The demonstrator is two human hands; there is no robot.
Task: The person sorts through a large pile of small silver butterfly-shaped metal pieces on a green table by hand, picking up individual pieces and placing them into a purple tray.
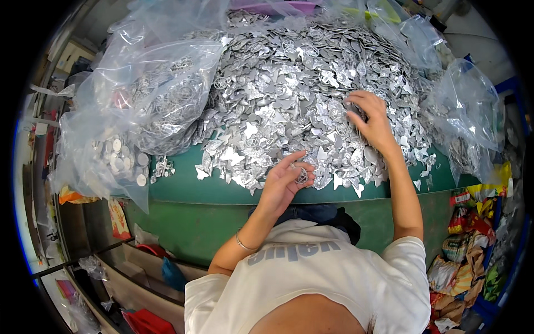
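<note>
A big heap of small silver metal pieces covers the green table. My left hand is near the table's front edge, with its fingers closed on a small round silver ring-shaped piece. My right hand reaches further into the heap on the right, fingers curled down among the pieces; what it grips, if anything, is hidden by the fingers. A thin bracelet is on my left wrist.
Clear plastic bags full of silver parts lie on the table's left; another bag sits at the right. Coloured packets pile up on the floor at the right. Shelves and boxes stand below left.
</note>
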